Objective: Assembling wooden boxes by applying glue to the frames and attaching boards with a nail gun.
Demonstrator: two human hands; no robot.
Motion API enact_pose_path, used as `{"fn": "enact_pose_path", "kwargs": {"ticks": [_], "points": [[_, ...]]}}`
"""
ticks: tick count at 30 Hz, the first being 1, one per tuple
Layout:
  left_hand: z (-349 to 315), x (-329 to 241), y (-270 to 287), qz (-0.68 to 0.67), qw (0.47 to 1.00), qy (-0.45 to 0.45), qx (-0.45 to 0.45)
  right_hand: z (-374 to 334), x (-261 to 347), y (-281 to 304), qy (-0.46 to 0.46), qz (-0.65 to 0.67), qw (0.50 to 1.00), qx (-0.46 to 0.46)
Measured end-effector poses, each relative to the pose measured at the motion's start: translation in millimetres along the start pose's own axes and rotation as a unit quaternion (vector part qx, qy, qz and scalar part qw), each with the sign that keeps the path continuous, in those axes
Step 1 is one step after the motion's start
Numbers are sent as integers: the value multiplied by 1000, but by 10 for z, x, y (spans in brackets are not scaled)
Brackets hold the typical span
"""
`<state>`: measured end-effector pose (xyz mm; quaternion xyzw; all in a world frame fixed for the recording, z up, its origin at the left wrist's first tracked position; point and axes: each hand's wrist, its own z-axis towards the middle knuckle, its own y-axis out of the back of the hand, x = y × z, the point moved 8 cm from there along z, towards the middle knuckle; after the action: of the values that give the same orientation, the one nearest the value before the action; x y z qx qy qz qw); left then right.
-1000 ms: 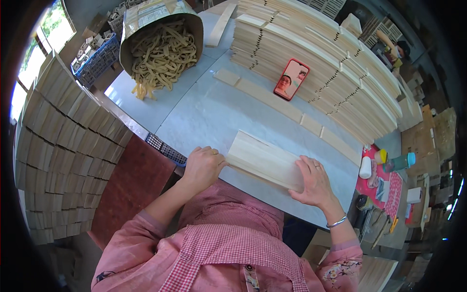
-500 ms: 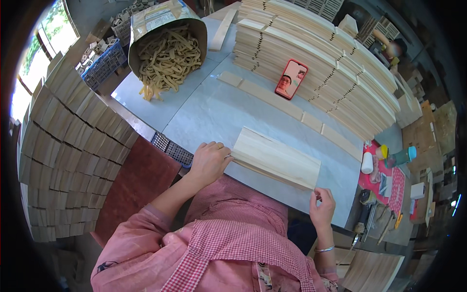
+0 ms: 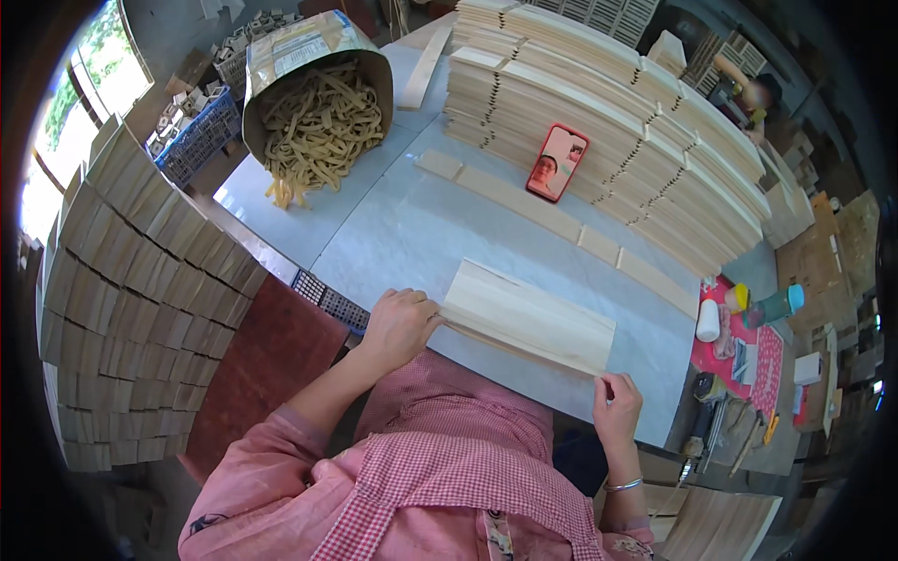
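Note:
A pale, thin wooden board [image 3: 531, 316] lies lengthwise before me near the table's front edge. A second edge shows under its near long side; whether that is another board I cannot tell. At its left end my left hand [image 3: 398, 327] is closed, the fingertips on the near corner. At the right near corner my right hand [image 3: 617, 409] pinches the edge between thumb and curled forefinger.
Tall stacks of wooden strips [image 3: 599, 122] line the table's far side, with a red-cased phone [image 3: 557, 164] leaning there. A row of flat strips [image 3: 524, 201] lies before them. A bag of rubber bands [image 3: 323, 131] spills leftward; bottles [image 3: 774, 304] and tools [image 3: 703, 421] sit right.
The whole view has shifted slightly, so most things sit a little lower in the picture. Both hands stay at the same ends of the board.

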<state>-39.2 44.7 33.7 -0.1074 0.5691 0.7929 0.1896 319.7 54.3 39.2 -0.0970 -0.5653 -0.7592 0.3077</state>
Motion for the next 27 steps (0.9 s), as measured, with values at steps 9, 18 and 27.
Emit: {"fn": "enact_pose_path", "kwargs": {"ticks": [9, 18, 27], "points": [[30, 94, -47, -58, 998, 4, 10, 21, -51, 4, 3, 48, 999, -12], [12, 78, -30, -95, 995, -4, 7, 27, -4, 42, 39, 52, 998, -11], [-147, 25, 13, -126, 991, 27, -19, 131, -112, 23, 6, 48, 996, 73]]}}
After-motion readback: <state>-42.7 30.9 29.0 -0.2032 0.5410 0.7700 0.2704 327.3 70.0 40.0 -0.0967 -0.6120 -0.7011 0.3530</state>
